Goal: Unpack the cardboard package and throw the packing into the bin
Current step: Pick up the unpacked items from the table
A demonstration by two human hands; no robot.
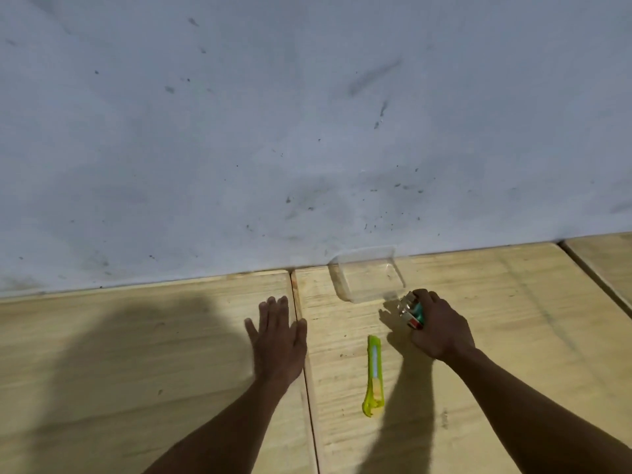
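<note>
My right hand (pixel 439 328) is closed around a small item (pixel 413 313) with clear, teal and red parts, held just above the wooden table (pixel 496 336). What the item is cannot be told. A clear plastic tray (pixel 367 273) lies right behind it against the wall. A yellow-green utility knife (pixel 373 376) lies on the table between my hands, pointing away from me. My left hand (pixel 278 336) rests flat on the table, fingers spread, holding nothing. No cardboard package and no bin are in view.
A grey-white scuffed wall (pixel 307 114) rises straight behind the table. The table is made of wooden boards with seams; one seam (pixel 302 336) runs under my left hand, another at the far right (pixel 595 278). My shadow covers the left boards.
</note>
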